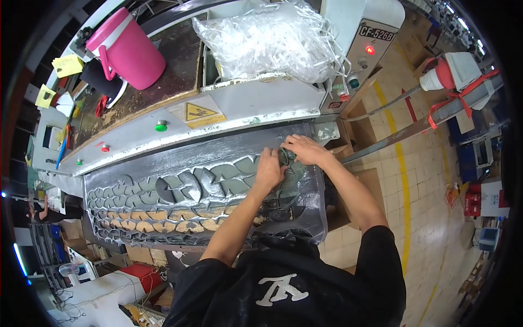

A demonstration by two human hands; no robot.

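Note:
At the right end of a long worktop, a dark grey sheet (207, 155) lies spread, with rows of curved cut-outs in it. Both hands meet over its right part at a small cutting die (287, 157) with a dark greenish rim. My left hand (268, 170) grips the die's left side, its fingers bent and close together. From the right, my right hand (305, 149) pinches the far edge with curled fingers. The fingers hide much of the die. Loose curved grey pieces (188, 186) stand up from the sheet left of my hands.
Beyond the sheet runs the machine's pale beam with a green button (160, 126) and a yellow warning label (197, 113). On top are a pink jug (128, 52) and a clear plastic bag (272, 43). A metal bar (392, 136) slants out at right. Another person (46, 212) is far left.

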